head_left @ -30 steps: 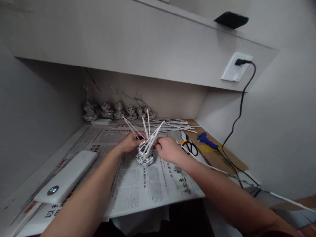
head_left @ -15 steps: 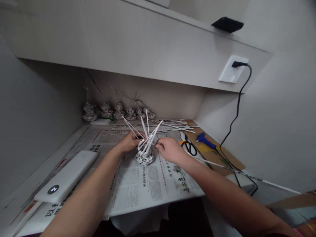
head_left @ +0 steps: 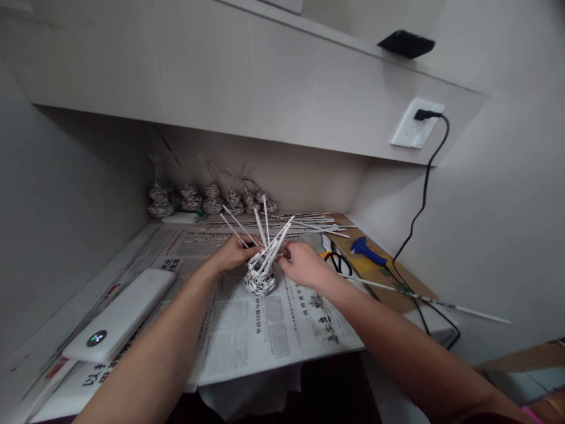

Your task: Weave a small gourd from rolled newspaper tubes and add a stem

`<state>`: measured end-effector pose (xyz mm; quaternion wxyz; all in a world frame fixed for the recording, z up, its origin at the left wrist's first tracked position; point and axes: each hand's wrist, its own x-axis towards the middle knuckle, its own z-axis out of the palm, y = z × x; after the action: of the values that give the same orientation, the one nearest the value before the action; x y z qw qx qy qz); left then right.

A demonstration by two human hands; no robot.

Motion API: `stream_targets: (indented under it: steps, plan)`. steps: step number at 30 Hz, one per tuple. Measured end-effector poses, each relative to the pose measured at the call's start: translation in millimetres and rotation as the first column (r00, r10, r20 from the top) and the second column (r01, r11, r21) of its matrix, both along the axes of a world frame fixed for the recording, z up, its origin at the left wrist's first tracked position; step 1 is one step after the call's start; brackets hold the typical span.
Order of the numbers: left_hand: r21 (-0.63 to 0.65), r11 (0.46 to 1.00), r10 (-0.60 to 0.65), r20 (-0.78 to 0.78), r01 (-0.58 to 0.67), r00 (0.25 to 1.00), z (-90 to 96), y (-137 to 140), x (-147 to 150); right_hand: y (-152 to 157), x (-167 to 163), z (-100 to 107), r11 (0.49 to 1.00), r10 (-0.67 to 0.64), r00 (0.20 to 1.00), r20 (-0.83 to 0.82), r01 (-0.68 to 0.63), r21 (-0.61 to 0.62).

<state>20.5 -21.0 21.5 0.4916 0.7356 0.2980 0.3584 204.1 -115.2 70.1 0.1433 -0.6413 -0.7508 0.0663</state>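
A small gourd-shaped body woven from rolled newspaper [head_left: 259,284] stands on the newspaper sheet [head_left: 238,330], with several white paper stakes [head_left: 267,227] sticking up from its top. My left hand [head_left: 233,253] is closed at its upper left side, the fingertips against the rim and stake bases. At the right side of the rim, my right hand [head_left: 300,263] pinches a long paper strip [head_left: 397,290], whose free end trails out to the right under my forearm. The exact spot where the strip meets the weave is hidden by my fingers.
Several finished woven gourds [head_left: 212,199] line the back. Loose paper sticks [head_left: 318,222] lie before them. To the right are black-handled scissors [head_left: 339,265] and a blue glue gun [head_left: 368,252] with its cord. A white power bank [head_left: 119,315] lies left.
My right hand has come slightly closer to the woven rim. The long strip's free end has drawn in leftwards and up. The woven body has shifted a touch to the right.
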Motion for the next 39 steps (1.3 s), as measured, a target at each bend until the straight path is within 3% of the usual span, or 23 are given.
stream_targets:
  steps: [7, 14, 24, 30, 33, 36, 39]
  plan:
    - [0.030, 1.000, -0.005, 0.026, 0.005, 1.000, -1.8, 1.0, 2.6, 3.8, -20.1, -0.1, 0.999, 0.001, 1.000, -0.006, 0.000, 0.053]
    - [-0.021, 1.000, 0.006, 0.052, -0.005, 0.999, -2.4, 0.2, 4.8, 4.9, -22.0, -2.8, 0.994, -0.103, 0.994, 0.045, 0.101, 0.038]
    - [-0.070, 0.997, 0.041, 0.064, -0.037, 0.997, -1.8, -1.6, 5.9, 12.7, -8.9, -17.1, 0.998, -0.070, 0.972, -0.225, 0.066, -0.025]
    - [0.002, 0.996, -0.092, -0.005, 0.092, 0.996, 4.7, -5.3, 1.0, 8.9, -4.4, -24.6, 1.000, -0.010, 0.950, -0.312, 0.004, -0.019]
    - [0.056, 0.998, 0.003, -0.020, -0.002, 1.000, 6.3, -3.9, -1.6, -4.5, -6.0, -21.3, 0.989, -0.007, 0.969, -0.246, 0.043, 0.139]
    - [0.067, 0.995, 0.077, 0.005, -0.077, 0.997, 6.8, -0.3, -5.2, -20.4, -3.7, -19.8, 0.937, -0.001, 0.988, -0.153, 0.055, 0.345]
    - [0.037, 0.998, 0.058, -0.004, -0.058, 0.998, 9.2, 1.9, -11.3, -26.0, 10.0, -28.3, 0.955, -0.015, 0.987, -0.158, 0.061, 0.292]
